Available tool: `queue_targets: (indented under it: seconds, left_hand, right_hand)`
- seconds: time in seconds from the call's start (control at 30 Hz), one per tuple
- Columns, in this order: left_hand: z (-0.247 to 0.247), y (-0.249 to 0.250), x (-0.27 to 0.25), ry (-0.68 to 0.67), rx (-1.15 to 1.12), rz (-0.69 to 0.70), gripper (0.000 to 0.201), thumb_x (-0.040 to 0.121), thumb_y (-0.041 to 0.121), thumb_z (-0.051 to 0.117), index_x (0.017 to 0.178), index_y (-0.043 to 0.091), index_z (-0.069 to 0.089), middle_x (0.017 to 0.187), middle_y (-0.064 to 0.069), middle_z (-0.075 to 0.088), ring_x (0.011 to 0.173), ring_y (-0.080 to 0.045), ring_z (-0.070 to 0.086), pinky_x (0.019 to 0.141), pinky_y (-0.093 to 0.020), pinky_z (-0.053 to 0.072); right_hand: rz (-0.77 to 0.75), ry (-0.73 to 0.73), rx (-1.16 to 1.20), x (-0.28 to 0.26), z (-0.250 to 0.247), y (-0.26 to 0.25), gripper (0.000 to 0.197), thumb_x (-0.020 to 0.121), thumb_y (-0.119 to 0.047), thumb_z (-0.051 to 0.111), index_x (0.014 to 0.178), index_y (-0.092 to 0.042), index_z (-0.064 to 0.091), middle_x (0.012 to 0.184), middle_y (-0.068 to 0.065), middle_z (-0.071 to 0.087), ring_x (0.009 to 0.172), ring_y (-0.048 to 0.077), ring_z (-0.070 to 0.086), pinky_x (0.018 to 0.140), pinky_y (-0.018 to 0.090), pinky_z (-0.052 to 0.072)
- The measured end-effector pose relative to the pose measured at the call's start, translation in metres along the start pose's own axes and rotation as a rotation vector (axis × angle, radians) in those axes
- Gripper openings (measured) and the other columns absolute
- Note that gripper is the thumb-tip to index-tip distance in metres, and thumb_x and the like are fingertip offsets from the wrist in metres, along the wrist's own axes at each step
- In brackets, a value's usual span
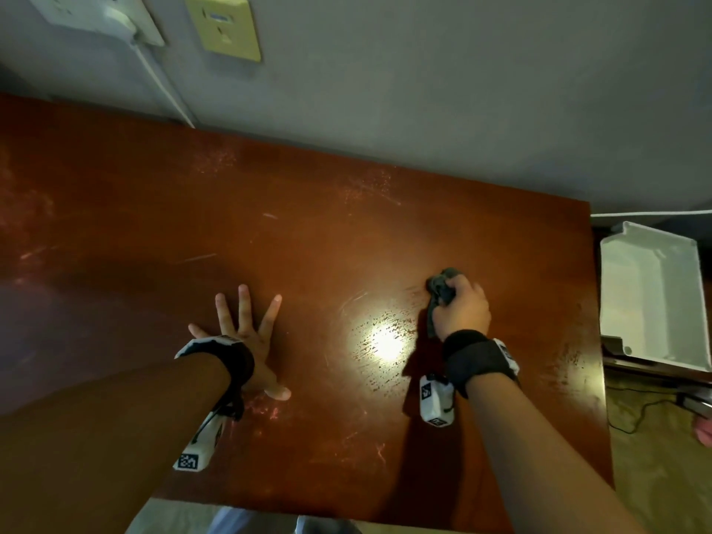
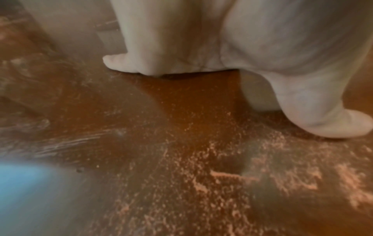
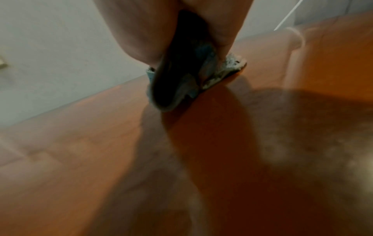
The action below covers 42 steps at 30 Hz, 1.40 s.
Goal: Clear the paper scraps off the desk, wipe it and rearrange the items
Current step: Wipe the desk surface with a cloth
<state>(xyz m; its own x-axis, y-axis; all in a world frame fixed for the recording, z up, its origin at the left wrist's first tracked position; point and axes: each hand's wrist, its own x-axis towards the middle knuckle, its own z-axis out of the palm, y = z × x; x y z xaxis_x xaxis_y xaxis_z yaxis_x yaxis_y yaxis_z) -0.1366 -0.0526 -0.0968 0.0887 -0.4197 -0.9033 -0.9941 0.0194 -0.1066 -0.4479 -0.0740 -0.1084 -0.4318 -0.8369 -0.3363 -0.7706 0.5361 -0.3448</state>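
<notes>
A reddish-brown wooden desk (image 1: 308,233) fills the head view, its worn top streaked and shiny with a lamp glare near the middle. My right hand (image 1: 460,306) grips a bunched grey cloth (image 1: 439,287) and holds it down on the desk at centre right. In the right wrist view the cloth (image 3: 201,76) sticks out under the curled fingers onto the wood. My left hand (image 1: 246,333) lies flat on the desk at centre left with fingers spread. The left wrist view shows its fingertips (image 2: 125,63) touching the scuffed desk top (image 2: 181,143). No paper scraps show.
A white plastic tray (image 1: 651,294) sits on a lower surface beyond the desk's right edge. On the grey wall behind are a white socket with a plug and cable (image 1: 115,21) and a yellow socket plate (image 1: 223,25). Floor and cables lie at lower right.
</notes>
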Motion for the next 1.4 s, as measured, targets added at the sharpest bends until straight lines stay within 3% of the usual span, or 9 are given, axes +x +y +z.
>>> queue_targets:
  seconds: [0.27, 0.4, 0.5, 0.63, 0.73, 0.87, 1.1, 1.3, 1.4]
  left_hand:
    - [0.003, -0.001, 0.003, 0.019, -0.011, -0.003, 0.156, 0.049, 0.077, 0.078, 0.120, 0.042, -0.056, 0.123, -0.012, -0.068, 0.125, -0.048, -0.049, 0.103, -0.082, 0.001]
    - [0.002, 0.000, 0.002, 0.024, -0.007, -0.019, 0.156, 0.048, 0.078, 0.078, 0.120, 0.042, -0.056, 0.125, -0.012, -0.066, 0.127, -0.048, -0.047, 0.103, -0.082, 0.002]
    - [0.003, -0.001, 0.003, 0.020, -0.011, 0.000, 0.156, 0.049, 0.077, 0.078, 0.120, 0.042, -0.056, 0.124, -0.012, -0.067, 0.124, -0.047, -0.049, 0.103, -0.082, 0.000]
    - [0.004, -0.002, 0.004, 0.014, -0.011, -0.003, 0.157, 0.049, 0.076, 0.079, 0.120, 0.041, -0.057, 0.118, -0.012, -0.070, 0.120, -0.047, -0.052, 0.101, -0.083, -0.003]
    - [0.004, -0.002, 0.007, 0.003, -0.020, 0.004, 0.158, 0.047, 0.075, 0.080, 0.120, 0.042, -0.056, 0.116, -0.011, -0.072, 0.116, -0.046, -0.055, 0.100, -0.083, -0.005]
    - [0.003, -0.001, 0.009, -0.019, -0.018, -0.011, 0.158, 0.046, 0.075, 0.081, 0.120, 0.042, -0.055, 0.114, -0.011, -0.072, 0.112, -0.047, -0.057, 0.098, -0.084, -0.007]
    - [0.004, -0.001, 0.008, -0.003, -0.022, -0.017, 0.158, 0.047, 0.077, 0.080, 0.119, 0.041, -0.056, 0.121, -0.012, -0.069, 0.119, -0.048, -0.052, 0.100, -0.083, -0.004]
    - [0.003, 0.001, 0.008, 0.009, -0.019, -0.023, 0.159, 0.045, 0.078, 0.080, 0.122, 0.043, -0.054, 0.124, -0.011, -0.068, 0.124, -0.048, -0.049, 0.100, -0.083, -0.004]
    - [0.003, 0.000, 0.009, 0.005, -0.020, -0.014, 0.159, 0.045, 0.077, 0.080, 0.124, 0.043, -0.053, 0.123, -0.011, -0.068, 0.122, -0.048, -0.051, 0.099, -0.083, -0.006]
  right_hand:
    - [-0.409, -0.214, -0.043, -0.053, 0.069, -0.088, 0.035, 0.082, -0.016, 0.064, 0.116, -0.021, 0.057, 0.122, 0.008, 0.054, 0.109, 0.032, 0.054, 0.094, 0.041, 0.050]
    - [-0.466, -0.277, -0.014, -0.064, 0.081, -0.107, 0.039, 0.079, -0.013, 0.064, 0.117, -0.021, 0.056, 0.121, 0.007, 0.054, 0.109, 0.033, 0.053, 0.094, 0.042, 0.049]
    - [-0.421, -0.248, -0.054, -0.045, 0.068, -0.089, 0.039, 0.083, -0.011, 0.062, 0.121, -0.022, 0.056, 0.123, 0.008, 0.054, 0.112, 0.032, 0.052, 0.095, 0.043, 0.049]
    - [-0.145, -0.096, -0.027, 0.014, 0.013, -0.034, 0.041, 0.084, -0.006, 0.061, 0.123, -0.018, 0.056, 0.126, 0.014, 0.052, 0.111, 0.033, 0.055, 0.095, 0.036, 0.048]
    - [-0.006, 0.032, -0.015, 0.048, -0.024, 0.007, 0.042, 0.080, -0.004, 0.064, 0.120, -0.014, 0.060, 0.123, 0.018, 0.056, 0.110, 0.037, 0.055, 0.096, 0.041, 0.049]
    - [0.034, 0.056, -0.045, 0.054, -0.022, 0.004, 0.042, 0.082, -0.006, 0.065, 0.122, -0.013, 0.057, 0.123, 0.019, 0.052, 0.107, 0.041, 0.054, 0.092, 0.044, 0.048]
    - [-0.124, -0.030, 0.008, 0.042, 0.015, -0.061, 0.040, 0.083, -0.011, 0.066, 0.121, -0.019, 0.058, 0.124, 0.011, 0.053, 0.106, 0.033, 0.057, 0.096, 0.042, 0.051]
    - [-0.451, -0.212, -0.008, -0.004, 0.068, -0.136, 0.037, 0.081, -0.014, 0.064, 0.116, -0.021, 0.058, 0.120, 0.009, 0.053, 0.102, 0.034, 0.058, 0.090, 0.039, 0.052]
    - [-0.529, -0.253, 0.009, -0.015, 0.076, -0.146, 0.037, 0.080, -0.011, 0.065, 0.116, -0.020, 0.058, 0.118, 0.008, 0.055, 0.104, 0.032, 0.056, 0.092, 0.039, 0.050]
